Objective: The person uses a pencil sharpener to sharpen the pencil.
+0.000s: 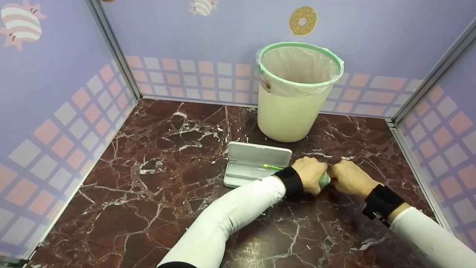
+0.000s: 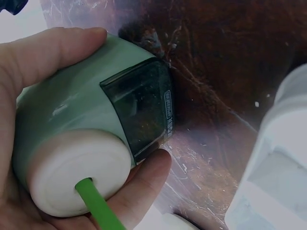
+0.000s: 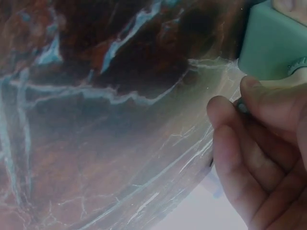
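Observation:
My left hand (image 1: 310,175) grips a green hand-crank pencil sharpener (image 2: 76,86), thumb on top and fingers beneath. It has a dark see-through window (image 2: 141,108) and a pale round front (image 2: 79,165). A green pencil (image 2: 98,203) is stuck into the hole in that front. On the sharpener's far side, my right hand (image 1: 351,176) pinches the small dark crank handle (image 3: 241,106) between thumb and forefinger; most of the handle is hidden by the fingers. Behind my left wrist stands an opened white pencil case (image 1: 238,169), and a length of green pencil overlaps it in the head view.
A pale yellow bin (image 1: 292,111) with a green rim and plastic liner stands behind the hands, near the back wall. White and pale scraps (image 1: 219,129) dot the dark red marbled tabletop (image 1: 148,208). Patterned panels (image 1: 193,37) enclose the left, back and right sides.

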